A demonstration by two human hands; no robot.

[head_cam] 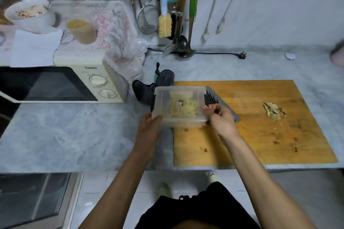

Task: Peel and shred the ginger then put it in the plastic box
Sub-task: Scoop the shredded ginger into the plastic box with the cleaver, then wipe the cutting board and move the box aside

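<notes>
A clear plastic box (163, 96) sits at the left edge of the wooden cutting board (260, 135), with pale shredded ginger (181, 110) inside it. My left hand (149, 128) grips the box's near left corner. My right hand (219, 117) holds the box's near right corner, fingers curled at its rim. A dark knife (216, 97) lies on the board just behind my right hand, its blade partly hidden by the hand. A small heap of ginger peel (273, 110) lies on the right part of the board.
A cream microwave (74, 83) stands at the left with a bowl (29, 15) and a cup (81, 30) on top. A dark cloth (152, 87) lies behind the box. Utensils (175, 5) hang on the back wall. A black power cord (219, 53) runs along the marble counter (74, 132).
</notes>
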